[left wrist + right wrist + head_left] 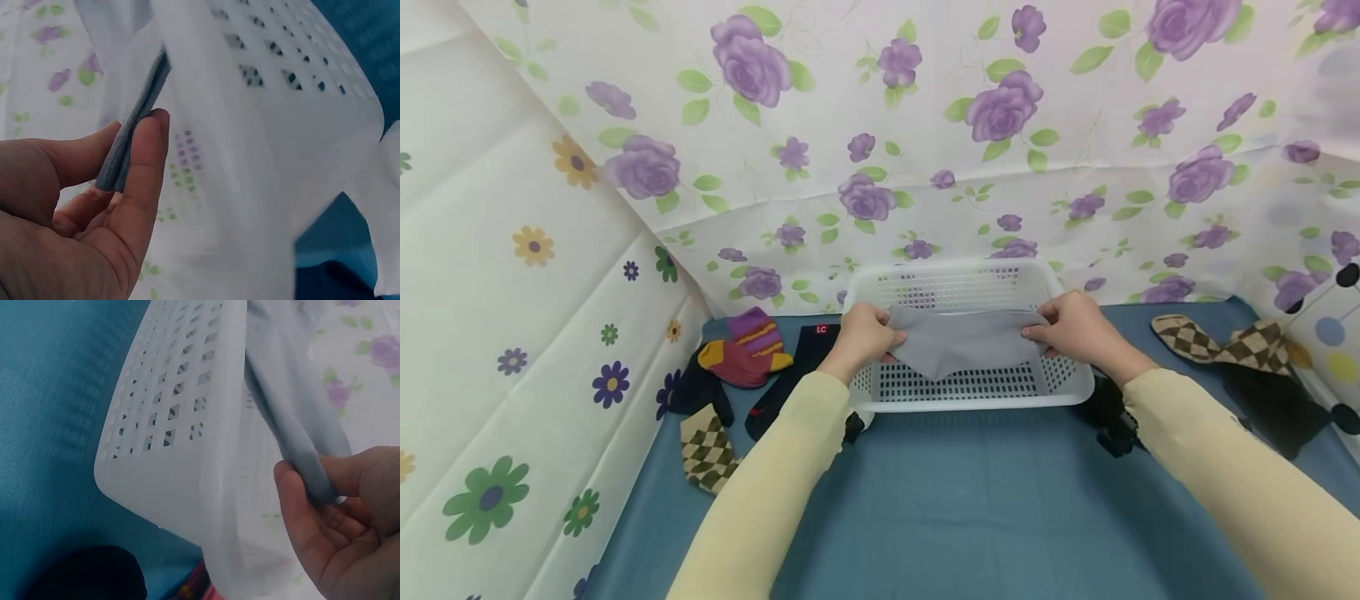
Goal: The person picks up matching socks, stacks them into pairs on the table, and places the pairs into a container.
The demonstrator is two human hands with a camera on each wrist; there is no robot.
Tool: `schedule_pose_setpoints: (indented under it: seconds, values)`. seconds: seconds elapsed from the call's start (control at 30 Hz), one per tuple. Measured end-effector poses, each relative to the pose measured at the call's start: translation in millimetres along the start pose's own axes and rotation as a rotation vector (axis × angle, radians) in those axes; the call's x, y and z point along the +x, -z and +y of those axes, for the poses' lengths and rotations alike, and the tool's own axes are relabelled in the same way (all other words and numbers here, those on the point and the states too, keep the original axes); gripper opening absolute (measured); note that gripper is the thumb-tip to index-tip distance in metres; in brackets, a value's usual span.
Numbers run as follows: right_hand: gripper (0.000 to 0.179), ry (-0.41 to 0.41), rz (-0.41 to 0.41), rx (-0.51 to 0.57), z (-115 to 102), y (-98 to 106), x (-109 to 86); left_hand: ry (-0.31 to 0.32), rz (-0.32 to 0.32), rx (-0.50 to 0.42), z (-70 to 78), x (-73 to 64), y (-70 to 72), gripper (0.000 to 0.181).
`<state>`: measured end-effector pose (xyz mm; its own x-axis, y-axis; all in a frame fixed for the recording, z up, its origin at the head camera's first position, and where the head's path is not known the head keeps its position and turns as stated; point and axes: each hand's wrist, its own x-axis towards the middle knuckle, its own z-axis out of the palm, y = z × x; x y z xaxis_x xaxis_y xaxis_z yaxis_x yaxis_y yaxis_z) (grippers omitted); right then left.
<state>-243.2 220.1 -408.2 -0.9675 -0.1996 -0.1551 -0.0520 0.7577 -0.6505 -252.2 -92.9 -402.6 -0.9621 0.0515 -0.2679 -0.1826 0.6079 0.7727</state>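
Note:
A grey sock (pixel 962 337) is stretched sideways over the white plastic basket (pixel 970 406), its heel bulging downward near the left. My left hand (pixel 867 335) pinches one end between thumb and fingers; the left wrist view shows the folded edge of the sock (pixel 134 125) in that hand (pixel 119 194). The other end is pinched by my right hand (pixel 1075 329), and in the right wrist view the sock (pixel 300 419) runs away from the fingers of the hand (pixel 344 519) above the basket rim (pixel 225 425). Part of the basket's inside is hidden behind the sock.
Left of the basket lie a purple, red and yellow sock (pixel 748 354), a black sock (pixel 797 367) and a checkered sock (pixel 706 450). To the right are another checkered sock (pixel 1262 346) and a dark one (pixel 1277 404). Flowered cloth (pixel 865 200) hangs behind.

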Motion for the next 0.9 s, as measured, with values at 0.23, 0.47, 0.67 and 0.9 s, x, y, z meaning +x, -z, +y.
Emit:
schedule_pose_setpoints:
  seconds: [0.23, 0.47, 0.67, 0.9]
  values:
    - [0.021, -0.021, -0.027, -0.071, -3.3, -10.1, 17.6, 0.068, 0.004, 0.079, -9.1, 16.1, -11.3, 0.044]
    - [0.036, -0.051, -0.017, -0.116, -13.6, -12.8, 29.8, 0.077, 0.018, 0.173, -1.6, 17.4, -15.5, 0.022]
    - [0.032, -0.040, -0.023, -0.150, -15.0, -15.1, 35.3, 0.095, 0.002, 0.195, 7.3, 17.9, -15.2, 0.012]
    - [0.027, -0.089, -0.039, -0.193, -8.3, -23.4, 43.0, 0.041, 0.052, 0.208, 4.6, 21.9, -12.4, 0.009]
